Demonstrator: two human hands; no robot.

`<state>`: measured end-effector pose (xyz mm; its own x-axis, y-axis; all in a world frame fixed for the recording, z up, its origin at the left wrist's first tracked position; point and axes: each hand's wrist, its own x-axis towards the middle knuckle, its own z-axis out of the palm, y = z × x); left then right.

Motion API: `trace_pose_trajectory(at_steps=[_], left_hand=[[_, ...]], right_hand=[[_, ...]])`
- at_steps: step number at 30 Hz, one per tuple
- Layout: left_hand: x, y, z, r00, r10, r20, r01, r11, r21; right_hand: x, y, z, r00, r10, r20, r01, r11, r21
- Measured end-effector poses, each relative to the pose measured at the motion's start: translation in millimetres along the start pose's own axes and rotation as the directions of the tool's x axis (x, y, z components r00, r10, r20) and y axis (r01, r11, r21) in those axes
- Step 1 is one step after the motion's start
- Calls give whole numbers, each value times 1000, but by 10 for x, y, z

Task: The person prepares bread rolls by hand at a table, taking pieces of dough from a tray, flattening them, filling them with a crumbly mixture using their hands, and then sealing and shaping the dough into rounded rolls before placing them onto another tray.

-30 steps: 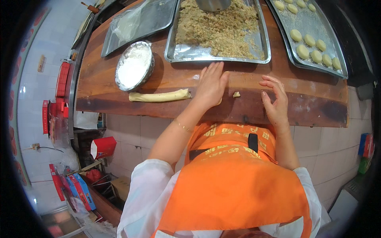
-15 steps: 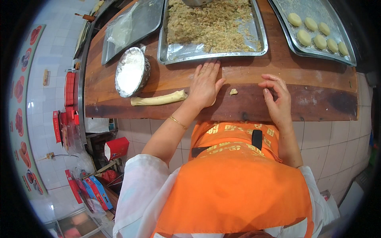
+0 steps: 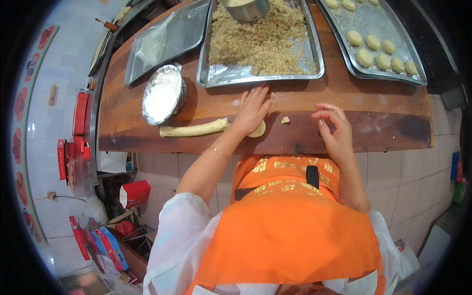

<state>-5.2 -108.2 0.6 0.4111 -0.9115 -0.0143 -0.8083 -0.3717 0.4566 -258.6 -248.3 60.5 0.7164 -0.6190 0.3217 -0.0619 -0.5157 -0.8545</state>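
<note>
My left hand lies flat with fingers spread on the right end of a long pale dough roll on the wooden counter. A rounded bit of the dough shows under its heel. My right hand hovers over the counter's near edge, fingers curled and apart, holding nothing. A small dough scrap sits between the hands.
A round metal bowl of white flour stands left of my left hand. Behind are a tray of brown crumbly filling with a metal cup, a tray with a plastic sheet, and a tray of dough balls.
My left hand has stayed flat on the dough roll's end, a rounded piece now showing beneath it. My right hand has lifted off the counter edge, its fingers curling.
</note>
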Motion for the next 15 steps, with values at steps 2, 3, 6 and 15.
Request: trace_pose_trajectory(at_steps=[2,3,6,15], left_hand=[[-109,26,-94,996,15,-90,-40,960,-277],[-220,52,-114,991,7,-132,-61,910,-411],[-622,318,-157,979,114,-168,-126,990,-62],[-744,241,-107,924,-363,121,168,101,-981]], right_hand=[[-36,-35,-50,1000,9,0,-9,1000,-26],[-64,-41,-71,1000,27,-1,-27,999,-27],[-112,2,-61,999,32,16,-31,999,-43],[130,-223,339,968,-71,240,62,997,45]])
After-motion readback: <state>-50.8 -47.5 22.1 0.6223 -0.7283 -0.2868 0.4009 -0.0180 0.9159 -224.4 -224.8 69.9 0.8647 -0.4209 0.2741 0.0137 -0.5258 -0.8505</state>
